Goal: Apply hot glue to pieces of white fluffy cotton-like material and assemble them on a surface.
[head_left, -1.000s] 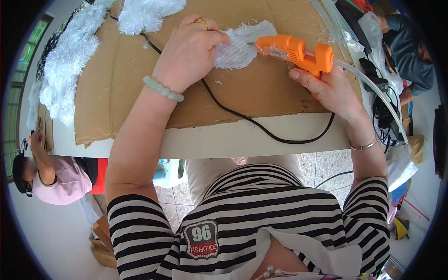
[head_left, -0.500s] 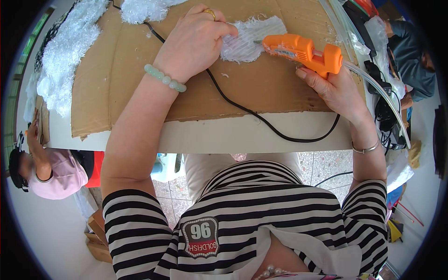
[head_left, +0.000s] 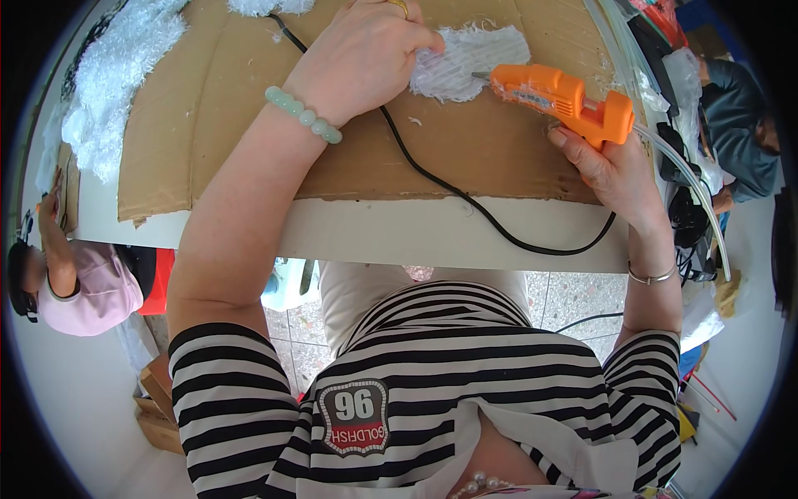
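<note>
1. While your left hand presses down on the white fluffy piece, its fingers are curled over the piece's left edge.
2. Your right hand grips the orange glue gun, nozzle touching the piece's right side.
3. That piece lies on the cardboard sheet, with the black cord trailing over the table edge.
</note>
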The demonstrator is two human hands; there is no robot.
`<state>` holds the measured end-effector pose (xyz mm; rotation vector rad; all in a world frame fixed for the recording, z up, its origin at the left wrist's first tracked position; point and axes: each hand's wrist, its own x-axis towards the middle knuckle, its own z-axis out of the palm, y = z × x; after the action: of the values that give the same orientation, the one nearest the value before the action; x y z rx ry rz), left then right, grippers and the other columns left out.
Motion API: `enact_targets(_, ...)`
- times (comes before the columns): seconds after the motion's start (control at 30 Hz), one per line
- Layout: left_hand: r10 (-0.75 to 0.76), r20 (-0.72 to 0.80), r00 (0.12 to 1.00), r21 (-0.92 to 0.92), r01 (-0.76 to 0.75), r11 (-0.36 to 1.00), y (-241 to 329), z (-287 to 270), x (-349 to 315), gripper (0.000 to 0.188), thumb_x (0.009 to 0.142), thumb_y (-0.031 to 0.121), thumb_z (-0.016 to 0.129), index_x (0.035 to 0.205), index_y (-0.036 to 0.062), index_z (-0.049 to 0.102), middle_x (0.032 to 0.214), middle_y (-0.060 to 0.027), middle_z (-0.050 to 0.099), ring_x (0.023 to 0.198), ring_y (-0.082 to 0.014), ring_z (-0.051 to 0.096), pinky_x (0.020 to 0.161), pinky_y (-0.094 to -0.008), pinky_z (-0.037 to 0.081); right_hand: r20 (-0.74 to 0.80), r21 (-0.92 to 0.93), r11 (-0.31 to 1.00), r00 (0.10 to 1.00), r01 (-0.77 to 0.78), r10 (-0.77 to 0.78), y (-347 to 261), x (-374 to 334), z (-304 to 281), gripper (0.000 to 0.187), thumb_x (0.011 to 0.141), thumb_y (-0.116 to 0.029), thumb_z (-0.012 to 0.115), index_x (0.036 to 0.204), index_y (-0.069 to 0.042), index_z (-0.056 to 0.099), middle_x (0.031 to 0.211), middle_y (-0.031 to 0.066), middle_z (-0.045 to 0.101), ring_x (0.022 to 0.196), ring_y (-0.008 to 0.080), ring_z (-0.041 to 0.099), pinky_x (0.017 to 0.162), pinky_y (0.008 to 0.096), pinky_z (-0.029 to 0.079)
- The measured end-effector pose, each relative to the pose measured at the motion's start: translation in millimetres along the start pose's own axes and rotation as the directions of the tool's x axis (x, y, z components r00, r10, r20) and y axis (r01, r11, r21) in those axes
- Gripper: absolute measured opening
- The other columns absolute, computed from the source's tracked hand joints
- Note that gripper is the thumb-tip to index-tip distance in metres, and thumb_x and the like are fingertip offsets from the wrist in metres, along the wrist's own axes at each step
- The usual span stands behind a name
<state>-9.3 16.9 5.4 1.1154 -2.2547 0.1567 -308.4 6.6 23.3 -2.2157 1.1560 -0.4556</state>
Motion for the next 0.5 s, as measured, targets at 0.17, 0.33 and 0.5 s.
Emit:
enact_targets(0.17,0.015,0.011,1.0,0.007,-0.016,1.0,-1.1,0.0,-0.6,0.02,0.071,-0.002,0.054,0.082,0.0033,0.07,0.082,-0.0102,0.062,0.085,-0.0253,0.058,0.085,-0.0353,0.043,0.018,-0.005,1.0,1.0,-0.01,0.01,-0.4,-0.9,-1.2,0.034,0.089,-0.027,0.069,0.108,0.0,0.062,0.075,0.0088,0.061,0.067,0.0177,0.057,0.065,0.0307,0.048)
enact_targets(0.33,0.023,0.003,1.0,0.014,-0.023,1.0,-3.5,1.8,-1.9,0.021,0.07,-0.002,0.054,0.082,0.0036,0.07,0.08,-0.0098,0.062,0.085,-0.025,0.058,0.085,-0.0353,0.043,0.005,-0.049,0.995,0.996,0.092,-0.092,2.8,-2.7,-0.6,0.039,0.089,-0.029,0.069,0.116,-0.002,0.062,0.076,0.0078,0.062,0.067,0.0164,0.058,0.066,0.0302,0.048)
enact_targets(0.5,0.042,-0.003,0.999,0.01,-0.042,0.999,-5.6,2.8,-1.0,0.021,0.071,-0.003,0.053,0.083,0.0038,0.07,0.082,-0.0103,0.062,0.087,-0.0251,0.058,0.086,-0.0354,0.043,0.045,-0.05,0.998,0.998,0.042,-0.04,1.6,-3.1,-2.2,0.043,0.09,-0.032,0.068,0.122,-0.004,0.06,0.076,0.0078,0.062,0.066,0.0179,0.059,0.066,0.0311,0.048)
